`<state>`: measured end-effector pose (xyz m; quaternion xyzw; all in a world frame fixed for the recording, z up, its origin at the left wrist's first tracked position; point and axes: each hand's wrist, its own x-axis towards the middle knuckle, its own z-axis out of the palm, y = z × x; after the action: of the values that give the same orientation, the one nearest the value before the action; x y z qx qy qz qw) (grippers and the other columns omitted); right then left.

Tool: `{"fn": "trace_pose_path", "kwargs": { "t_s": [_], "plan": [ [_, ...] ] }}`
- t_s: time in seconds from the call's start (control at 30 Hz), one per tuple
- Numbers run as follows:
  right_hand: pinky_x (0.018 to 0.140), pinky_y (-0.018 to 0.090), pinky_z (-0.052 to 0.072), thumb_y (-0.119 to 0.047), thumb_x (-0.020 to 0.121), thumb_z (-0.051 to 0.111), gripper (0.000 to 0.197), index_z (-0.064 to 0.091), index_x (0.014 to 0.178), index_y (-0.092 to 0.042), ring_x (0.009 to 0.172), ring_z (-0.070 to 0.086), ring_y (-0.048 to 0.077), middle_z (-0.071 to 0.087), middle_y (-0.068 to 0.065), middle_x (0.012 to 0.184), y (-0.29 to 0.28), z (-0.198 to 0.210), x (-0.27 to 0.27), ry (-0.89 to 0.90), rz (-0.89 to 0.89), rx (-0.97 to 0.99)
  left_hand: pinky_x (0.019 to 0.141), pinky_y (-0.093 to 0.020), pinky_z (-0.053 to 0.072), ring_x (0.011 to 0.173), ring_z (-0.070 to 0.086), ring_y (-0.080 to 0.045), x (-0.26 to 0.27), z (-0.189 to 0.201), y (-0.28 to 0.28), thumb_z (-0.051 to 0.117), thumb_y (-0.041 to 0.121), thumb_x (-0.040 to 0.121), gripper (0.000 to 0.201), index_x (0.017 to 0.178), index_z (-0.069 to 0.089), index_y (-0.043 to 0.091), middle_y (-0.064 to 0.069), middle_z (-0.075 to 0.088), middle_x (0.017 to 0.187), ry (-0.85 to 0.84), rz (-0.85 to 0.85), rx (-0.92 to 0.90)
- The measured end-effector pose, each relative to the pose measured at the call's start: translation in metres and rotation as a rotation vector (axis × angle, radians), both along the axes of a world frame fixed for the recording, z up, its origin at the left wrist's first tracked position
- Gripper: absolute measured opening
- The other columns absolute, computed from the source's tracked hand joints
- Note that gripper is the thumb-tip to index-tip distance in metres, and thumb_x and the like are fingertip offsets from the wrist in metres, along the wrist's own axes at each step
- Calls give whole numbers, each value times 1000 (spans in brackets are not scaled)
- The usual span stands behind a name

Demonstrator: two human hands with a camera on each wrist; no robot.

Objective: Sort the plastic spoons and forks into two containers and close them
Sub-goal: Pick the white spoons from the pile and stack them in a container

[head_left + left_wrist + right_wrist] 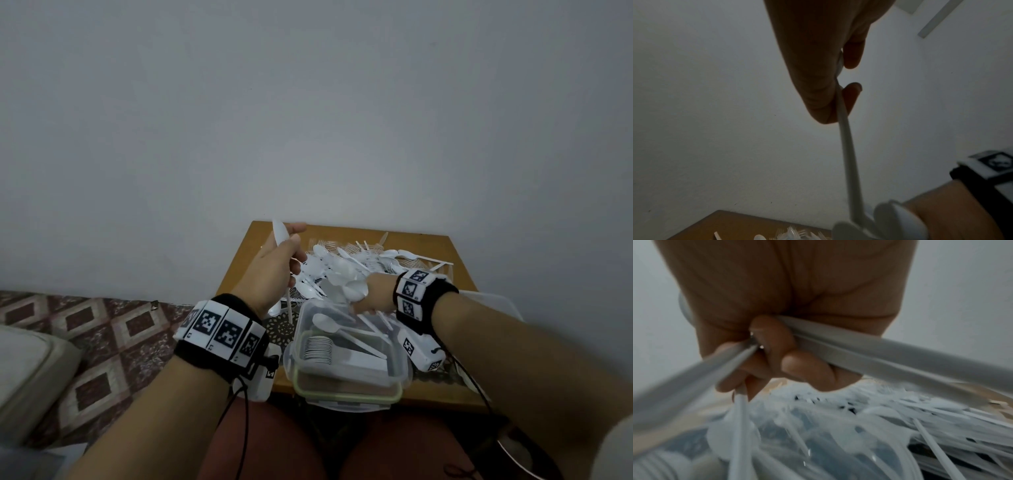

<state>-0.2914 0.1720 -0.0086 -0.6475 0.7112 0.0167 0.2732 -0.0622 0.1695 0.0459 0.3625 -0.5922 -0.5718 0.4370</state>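
My right hand (371, 294), nearer the open container (346, 349) directly below it, clenches several spoons (869, 353), handles pointing toward me, while beyond, my left hand (274, 263) grips one upright spoon (281, 233) beside the desk (455, 260) pile (349, 263).

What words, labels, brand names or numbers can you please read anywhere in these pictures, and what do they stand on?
No readable words or numbers in any view.
Left wristband: black-and-white square code markers, patterns only; tiny marks at the tile corners are too small to read.
Right wristband: the same kind of markers, no text.
Clear container, spoons, forks: no label or brand visible.
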Motion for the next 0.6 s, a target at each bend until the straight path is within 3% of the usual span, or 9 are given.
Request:
{"fn": "trace_pose_path", "kwargs": {
  "t_s": [0.07, 0.13, 0.23, 0.43, 0.53, 0.6],
  "plan": [
    [55, 23, 43, -48, 82, 72, 38, 69, 96, -13, 58, 52, 13, 61, -3, 69, 8, 23, 1, -148, -12, -74, 54, -21, 37, 56, 42, -4, -1, 1, 2, 41, 44, 97, 25, 116, 58, 42, 14, 49, 64, -24, -32, -37],
    [55, 21, 43, -47, 82, 72, 24, 65, 91, -26, 57, 52, 6, 60, -5, 71, 20, 50, 4, -330, -7, -214, 54, -22, 36, 53, 38, -2, -4, 6, 6, 41, 66, 87, 38, 116, 57, 48, 18, 44, 61, -46, -54, -30],
    [56, 19, 42, -42, 81, 75, 17, 63, 80, -31, 57, 50, 3, 58, -9, 68, 46, 83, 12, -597, -64, -427, 54, -23, 36, 56, 39, -4, -13, 14, 11, 41, 82, 71, 61, 115, 56, 42, 16, 44, 65, -22, -58, 0],
    [49, 11, 40, -28, 80, 79, 16, 67, 72, -19, 50, 51, -3, 59, -14, 53, 90, 100, 37, -864, -187, -744, 56, -26, 39, 70, 45, -12, -39, 29, 27, 46, 49, 86, 38, 101, 64, 19, 1, 53, 81, 84, -60, 7],
    [52, 15, 40, -29, 79, 79, 22, 68, 76, -11, 54, 54, -1, 63, -9, 61, 102, 95, 44, -806, -246, -854, 64, -30, 45, 79, 55, -18, -48, 41, 44, 43, 38, 98, 36, 101, 64, 10, -6, 65, 90, 99, -94, -13],
    [49, 12, 38, -31, 79, 79, 19, 66, 71, -19, 53, 55, -3, 64, -12, 57, 107, 92, 45, -744, -282, -876, 76, -30, 53, 85, 64, -16, -51, 46, 52, 38, 27, 104, 34, 103, 62, 4, -15, 69, 94, 88, -136, -34]
  ]
}}
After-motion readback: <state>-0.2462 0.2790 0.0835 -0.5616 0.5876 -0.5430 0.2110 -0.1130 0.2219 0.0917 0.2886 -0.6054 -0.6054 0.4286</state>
